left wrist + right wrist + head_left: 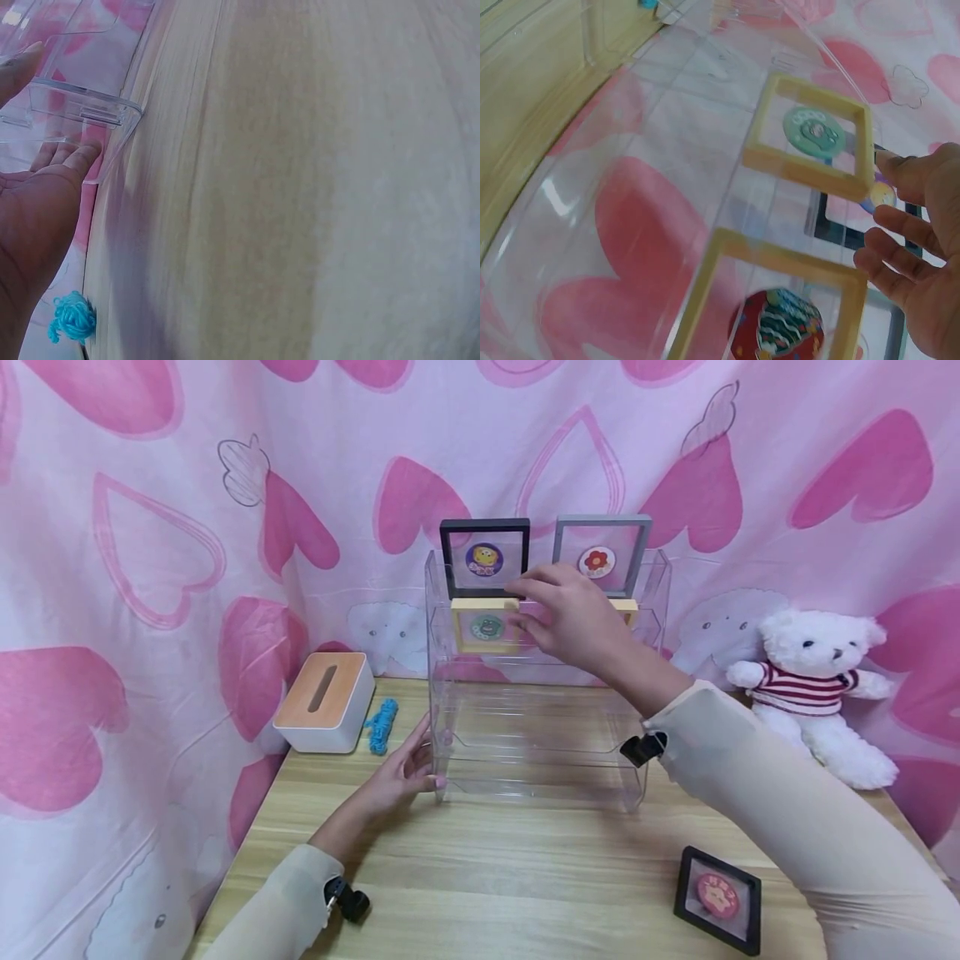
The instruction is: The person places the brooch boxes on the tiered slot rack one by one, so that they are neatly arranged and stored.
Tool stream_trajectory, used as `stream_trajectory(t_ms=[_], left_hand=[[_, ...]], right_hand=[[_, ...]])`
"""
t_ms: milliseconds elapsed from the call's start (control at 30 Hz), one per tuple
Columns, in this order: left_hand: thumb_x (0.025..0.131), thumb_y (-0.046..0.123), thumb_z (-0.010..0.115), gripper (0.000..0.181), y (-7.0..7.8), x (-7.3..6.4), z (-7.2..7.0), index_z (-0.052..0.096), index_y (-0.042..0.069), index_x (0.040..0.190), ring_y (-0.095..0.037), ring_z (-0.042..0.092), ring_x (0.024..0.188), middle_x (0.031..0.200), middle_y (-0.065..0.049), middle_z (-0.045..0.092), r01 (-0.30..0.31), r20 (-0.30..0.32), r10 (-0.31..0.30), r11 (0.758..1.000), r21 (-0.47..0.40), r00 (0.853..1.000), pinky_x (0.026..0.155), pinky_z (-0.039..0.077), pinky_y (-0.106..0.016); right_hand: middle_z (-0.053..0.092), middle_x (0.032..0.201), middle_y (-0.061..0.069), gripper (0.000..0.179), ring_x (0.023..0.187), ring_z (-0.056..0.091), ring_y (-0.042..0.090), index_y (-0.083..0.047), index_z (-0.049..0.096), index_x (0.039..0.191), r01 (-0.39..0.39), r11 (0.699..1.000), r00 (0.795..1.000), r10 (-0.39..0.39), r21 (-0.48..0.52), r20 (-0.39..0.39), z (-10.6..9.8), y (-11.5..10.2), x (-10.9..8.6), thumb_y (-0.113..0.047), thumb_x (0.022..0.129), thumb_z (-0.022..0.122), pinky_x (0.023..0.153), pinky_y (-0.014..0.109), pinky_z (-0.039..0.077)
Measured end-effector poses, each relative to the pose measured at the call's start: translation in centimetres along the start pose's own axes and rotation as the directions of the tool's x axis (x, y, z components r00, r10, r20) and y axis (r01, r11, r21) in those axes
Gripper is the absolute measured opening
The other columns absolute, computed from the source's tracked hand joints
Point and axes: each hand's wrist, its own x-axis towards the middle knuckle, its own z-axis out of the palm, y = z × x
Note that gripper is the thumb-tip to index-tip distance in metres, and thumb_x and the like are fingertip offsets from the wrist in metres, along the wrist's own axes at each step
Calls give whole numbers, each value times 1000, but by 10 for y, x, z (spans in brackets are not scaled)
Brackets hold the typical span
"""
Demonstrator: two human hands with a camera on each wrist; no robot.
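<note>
Green-badged yellow frame (486, 627) was seen on an upper tier of the clear rack (532, 790), beside the right hand (567, 612), whose thumb and fingers were spread; contact could not be told. It was judged light, stiff and slightly slippery, its window fragile, best pinched at the rim. The rack's lower side was gripped by the left hand (401, 774).

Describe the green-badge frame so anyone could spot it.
Find the clear tiered rack on the wooden table. The tier below its top holds two yellow frames. Take the left yellow frame: green badge, whereas its neighbour's is mostly red.
</note>
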Motion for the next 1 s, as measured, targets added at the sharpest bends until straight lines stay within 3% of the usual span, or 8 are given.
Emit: stream_trajectory(t_ms=[300,533,633,733,833,1000], left_hand=[[102,-1,75,113,-3,2,-1,10,58,173,-38,26,171,183,-8,25,0,-1,0,1000,-12,1000,128,37,-20],[102,-1,74,113,-3,2,-1,9,58,173,-39,26,171,183,-8,25,-1,1,1,1000,-7,1000,127,39,-20],[103,-1,73,112,-2,3,0,8,58,173,-39,26,171,184,-7,24,-6,8,6,1000,4,1000,132,35,-29],[103,1,73,111,0,2,0,8,58,173,-38,25,171,185,-6,23,-5,9,5,1000,7,1000,136,29,-43],[103,2,74,110,1,1,1,9,59,173,-38,24,172,185,-6,23,3,1,-3,1000,-4,1000,139,24,-53],[103,4,75,110,0,1,2,10,59,172,-39,23,172,185,-5,23,16,-19,-16,1000,2,1000,140,21,-58]], right_hand=[[76,127,21,39,120,69,41,-3,78,132,31,999,997,-32,-17,-68,-23,15,-10,-17,97,87,102,55,62],[75,131,19,41,123,70,39,-4,78,134,-31,999,996,29,-23,-90,-50,30,-31,-10,95,88,101,57,64],[76,128,18,43,114,71,36,-6,79,134,-50,998,992,45,-38,-115,-62,37,-43,-9,93,90,89,35,64],[76,124,18,45,106,71,34,-5,79,134,-59,998,988,55,-26,-146,-72,45,-55,-7,91,91,83,15,49],[76,123,18,45,107,72,35,-5,78,134,-86,996,983,80,-29,-164,-80,53,-66,-7,90,91,87,7,39],[77,127,18,47,112,73,38,-7,78,135,-131,990,978,120,-55,-169,-88,65,-82,-9,90,91,93,0,35]])
